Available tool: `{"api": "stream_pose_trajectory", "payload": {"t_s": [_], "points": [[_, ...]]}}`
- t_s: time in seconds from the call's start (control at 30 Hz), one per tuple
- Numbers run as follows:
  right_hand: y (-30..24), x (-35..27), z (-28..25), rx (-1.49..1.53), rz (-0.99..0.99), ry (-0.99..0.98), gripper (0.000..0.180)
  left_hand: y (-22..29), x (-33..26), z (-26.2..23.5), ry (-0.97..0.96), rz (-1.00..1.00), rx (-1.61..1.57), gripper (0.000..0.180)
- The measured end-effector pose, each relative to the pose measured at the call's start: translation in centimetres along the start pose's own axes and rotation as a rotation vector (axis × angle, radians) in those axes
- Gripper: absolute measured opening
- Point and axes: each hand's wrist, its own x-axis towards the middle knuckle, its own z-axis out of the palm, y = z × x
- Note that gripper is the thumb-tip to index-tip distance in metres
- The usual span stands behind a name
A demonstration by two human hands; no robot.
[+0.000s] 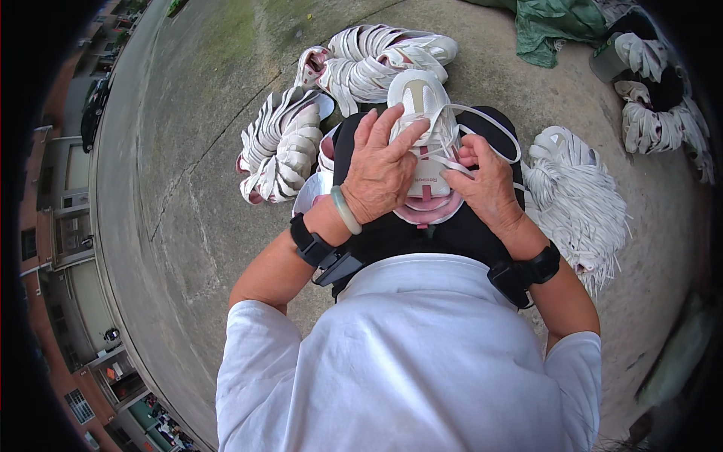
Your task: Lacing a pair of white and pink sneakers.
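Note:
A white sneaker (426,192) with pink lining lies on my lap, its toe pointing away from me. My left hand (384,167) grips its left side, with the fingers spread over the upper and lacing. At the right side of the lacing, my right hand (486,181) pinches a white shoelace (506,129) between thumb and fingers. The lace loops out to the right above that hand. Just right of my knee, a thick bundle of loose white laces (576,200) rests on the ground. What my left thumb presses on is hidden.
Curved stacks of white shoes (282,143) lie on the concrete ground to the left, and another stack (376,64) lies ahead. At the far right are more stacked shoes (654,129), a grey container (607,60) and a green sheet (561,26). Buildings line the far left.

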Motion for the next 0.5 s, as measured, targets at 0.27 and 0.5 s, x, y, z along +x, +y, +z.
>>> {"api": "stream_pose_trajectory", "payload": {"t_s": [0.27, 0.5], "points": [[0.7, -1.4, 0.1, 0.050, -0.026, 0.011, 0.070, -7.5, -23.8, -4.8, -0.274, -0.848, 0.388, 0.009], [-0.3, -0.1, -0.7, -0.052, 0.062, -0.062, 0.067, -7.4, -26.1, -4.6, -0.626, -1.118, 0.446, 0.014]]}}
